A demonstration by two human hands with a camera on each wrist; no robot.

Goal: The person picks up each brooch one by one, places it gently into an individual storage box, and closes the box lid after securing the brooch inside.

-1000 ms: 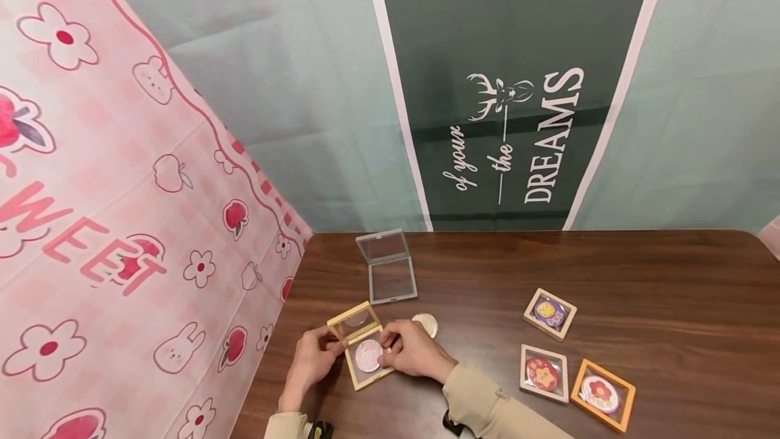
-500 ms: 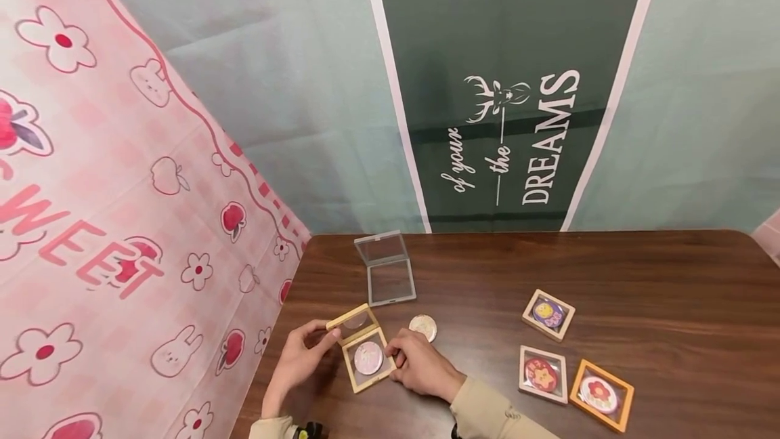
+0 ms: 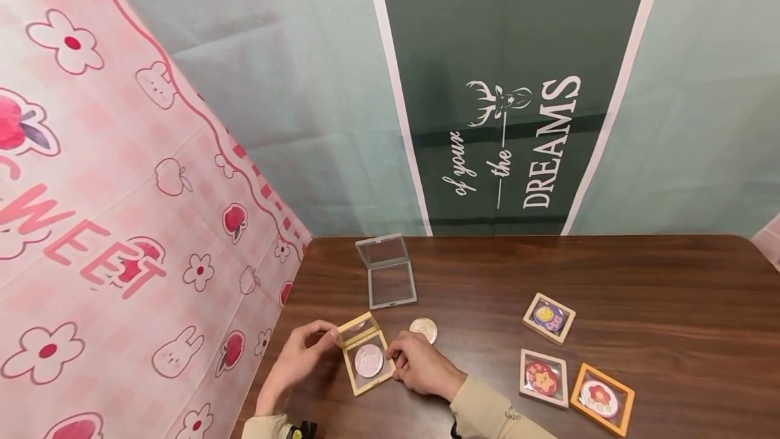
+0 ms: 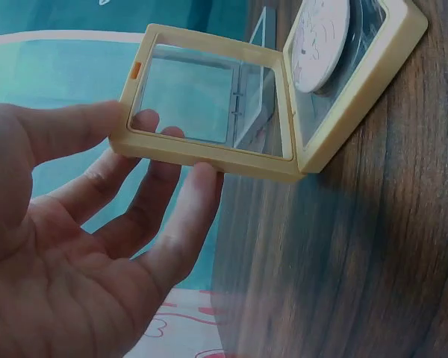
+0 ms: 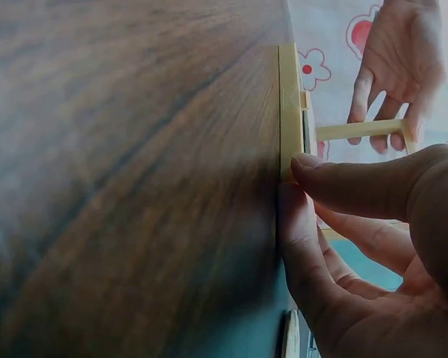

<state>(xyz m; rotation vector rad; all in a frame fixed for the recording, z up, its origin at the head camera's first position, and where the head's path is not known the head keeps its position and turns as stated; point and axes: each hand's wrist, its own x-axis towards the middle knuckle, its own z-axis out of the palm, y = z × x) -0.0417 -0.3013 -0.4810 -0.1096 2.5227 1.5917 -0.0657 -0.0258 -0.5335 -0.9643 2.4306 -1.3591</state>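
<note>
A yellow hinged display case [image 3: 374, 383] stands open on the table, its base flat and its lid [image 4: 254, 165] raised steeply. A round pink badge [image 3: 369, 360] lies on the clear film of the base. My left hand [image 3: 300, 359] pinches the lid at its left corner, the thumb on one side and fingertips at its edge and behind it. My right hand [image 3: 426, 368] grips the right edge of the base between thumb and index finger, as the right wrist view shows. Another round, pale badge [image 3: 424, 328] lies just beyond the right hand, partly covered by it.
Behind the yellow case stands an open grey display case [image 3: 391, 284]. To the right lie a beige case with a purple badge [image 3: 549, 318], a beige case with a red badge [image 3: 543, 378] and an orange case [image 3: 602, 400]. A pink printed cloth [image 3: 152, 222] borders the left side.
My right fingers have left the pink badge and now grip the base's right edge. My left hand has shifted to the lid's corner, and the lid has swung more upright.
</note>
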